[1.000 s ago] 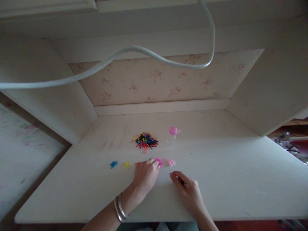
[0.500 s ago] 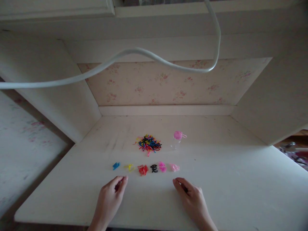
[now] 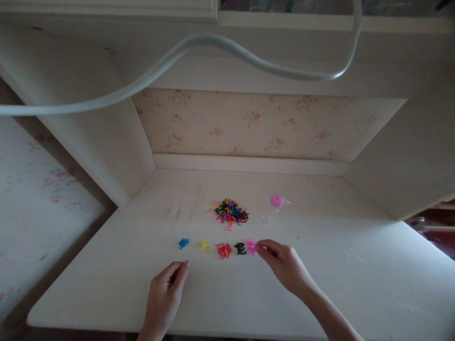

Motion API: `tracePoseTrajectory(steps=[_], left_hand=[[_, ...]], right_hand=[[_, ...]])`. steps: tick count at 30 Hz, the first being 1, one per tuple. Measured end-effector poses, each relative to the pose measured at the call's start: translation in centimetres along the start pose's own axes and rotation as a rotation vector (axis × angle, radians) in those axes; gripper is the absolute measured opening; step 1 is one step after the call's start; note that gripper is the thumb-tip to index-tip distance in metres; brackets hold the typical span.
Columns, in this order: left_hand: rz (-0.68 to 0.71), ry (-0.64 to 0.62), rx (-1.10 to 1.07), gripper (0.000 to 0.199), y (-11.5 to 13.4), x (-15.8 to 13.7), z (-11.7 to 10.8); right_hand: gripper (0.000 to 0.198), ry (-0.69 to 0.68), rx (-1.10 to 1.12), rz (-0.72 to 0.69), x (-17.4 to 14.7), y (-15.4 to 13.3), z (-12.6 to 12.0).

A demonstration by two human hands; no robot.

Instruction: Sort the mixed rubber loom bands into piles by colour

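Small rubber bands lie in a row of colour piles on the white desk: blue [image 3: 184,243], yellow [image 3: 204,246], red [image 3: 224,251], black [image 3: 241,248] and bright pink [image 3: 250,246]. My right hand [image 3: 282,260] is at the row's right end, thumb and fingertips pinched together beside the bright pink pile. It covers the spot of the pale pink pile, and what its fingertips hold, if anything, is hidden. My left hand [image 3: 165,293] rests on the desk below the blue and yellow piles, thumb and finger closed, with nothing showing between them.
Behind the row lies a mixed heap of coloured rubber bands [image 3: 231,211]. A clear container with a pink lid [image 3: 277,201] stands to its right. A white cable [image 3: 249,56] hangs across the upper view. Side panels and a papered back wall [image 3: 227,123] enclose the desk.
My right hand has moved forward onto the pale pink pile, which it now hides. My left hand stays about where it was. The view has shifted and tilted slightly.
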State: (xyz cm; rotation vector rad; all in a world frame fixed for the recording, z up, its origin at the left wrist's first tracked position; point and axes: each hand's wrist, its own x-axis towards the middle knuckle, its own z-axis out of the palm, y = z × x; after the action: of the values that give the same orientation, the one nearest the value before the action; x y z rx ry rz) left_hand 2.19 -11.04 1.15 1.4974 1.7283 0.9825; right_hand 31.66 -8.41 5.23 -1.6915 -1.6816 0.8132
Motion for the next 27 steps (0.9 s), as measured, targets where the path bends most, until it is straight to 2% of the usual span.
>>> tracePoseTrajectory(steps=[3, 6, 12, 16, 20, 27], left_hand=[[0.005, -0.001, -0.021, 0.042, -0.1, 0.1, -0.1], [0.011, -0.005, -0.028, 0.042, 0.2, 0.3, -0.1], [0.030, -0.007, -0.018, 0.041, 0.5, 0.5, -0.2], [0.046, -0.013, -0.006, 0.040, 0.5, 0.5, -0.3], [0.052, -0.022, -0.009, 0.040, 0.5, 0.4, -0.4], [0.058, -0.031, -0.007, 0.039, 0.4, 0.5, -0.3]], right_hand=[[0.034, -0.056, -0.215, -0.040, 2.7, -1.8, 0.2], [0.033, -0.105, -0.444, -0.010, 5.3, -2.8, 1.4], [0.034, -0.097, -0.606, 0.033, 7.8, -3.9, 4.9], [0.030, -0.092, -0.659, 0.035, 8.2, -4.0, 6.1], [0.031, -0.064, -0.672, 0.012, 8.2, -3.7, 6.3], [0.034, -0.011, -0.584, -0.057, 6.4, -2.3, 4.3]])
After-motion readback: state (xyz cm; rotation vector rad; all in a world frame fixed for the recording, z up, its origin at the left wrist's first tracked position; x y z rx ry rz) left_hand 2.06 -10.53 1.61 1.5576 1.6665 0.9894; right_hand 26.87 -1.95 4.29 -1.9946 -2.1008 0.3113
